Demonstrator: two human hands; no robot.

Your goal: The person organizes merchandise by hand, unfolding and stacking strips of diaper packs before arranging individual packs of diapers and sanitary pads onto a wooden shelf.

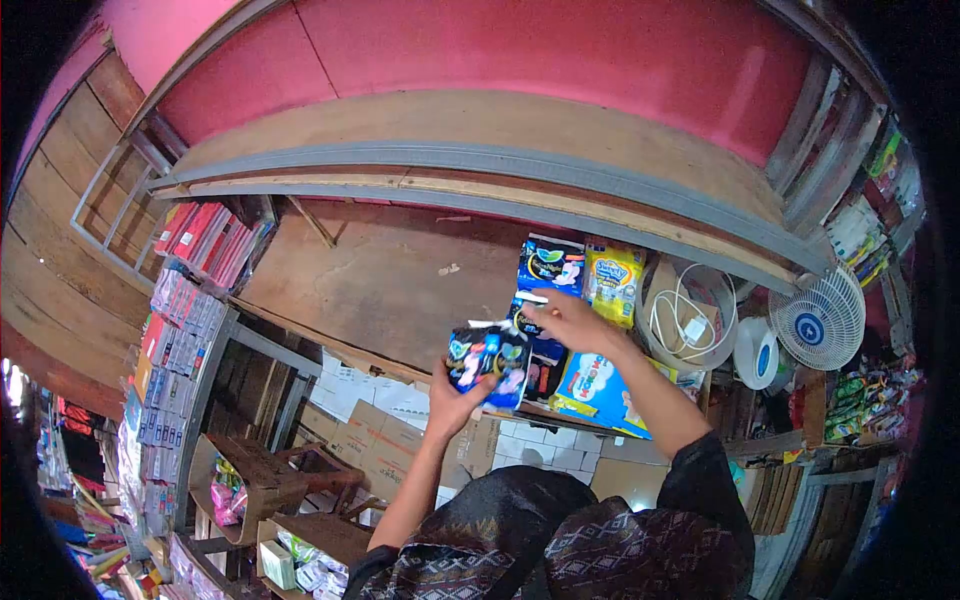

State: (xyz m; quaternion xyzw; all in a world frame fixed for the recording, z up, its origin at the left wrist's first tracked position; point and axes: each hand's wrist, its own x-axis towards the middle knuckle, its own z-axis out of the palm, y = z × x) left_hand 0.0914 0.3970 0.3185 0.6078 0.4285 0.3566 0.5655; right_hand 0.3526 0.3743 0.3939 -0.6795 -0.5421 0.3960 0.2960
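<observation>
My left hand (455,405) is closed around the lower left of dark blue sanitary pad packs (490,365), held up near the shelf's front edge; they look like two side by side. With bent fingers, my right hand (575,322) grips the upper edge of another dark sanitary pad pack (528,315); its fingertips are partly hidden. Behind it, one more sanitary pad pack (550,265) lies on the wooden shelf (370,260). Beside that is a yellow diaper pack (612,282). Below my right forearm rests a blue and yellow diaper pack (597,390).
A grey-edged upper shelf (480,160) runs above my hands. To the right are a round tub (665,345) with a white cable and a white fan (818,318). Stacked books (215,240) stand at the left. Cardboard boxes (375,450) lie on the floor.
</observation>
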